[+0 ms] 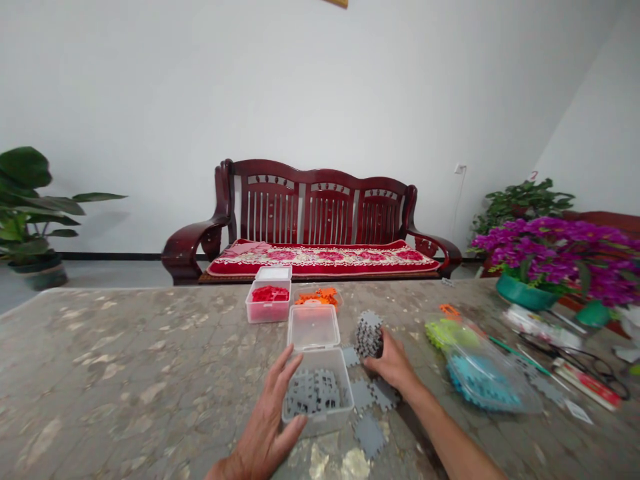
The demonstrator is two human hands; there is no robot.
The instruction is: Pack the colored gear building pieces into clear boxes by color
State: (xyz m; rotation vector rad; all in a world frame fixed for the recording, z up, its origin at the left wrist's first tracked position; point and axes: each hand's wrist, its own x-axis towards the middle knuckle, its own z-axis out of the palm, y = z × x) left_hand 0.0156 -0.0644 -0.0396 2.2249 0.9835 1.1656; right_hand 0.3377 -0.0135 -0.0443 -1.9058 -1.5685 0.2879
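A clear plastic box (345, 405) with its lid (313, 327) swung back sits on the marbled table (125, 373) in front of me; grey puzzle-edged foam pieces (314, 392) lie inside it. My left hand (265, 420) rests open against the box's left side, fingers spread. My right hand (393, 363) is closed around a stack of grey foam pieces (369, 333) standing just right of the box. More loose grey pieces (373, 413) lie on the table between my hands.
Behind stand a clear box of red pieces (269, 301) and one of orange pieces (319, 297). To the right lie yellow-green and blue pieces in a clear bag (475, 370), pens, scissors and a pot of purple flowers (550, 257). A wooden bench (310, 223) stands beyond the table.
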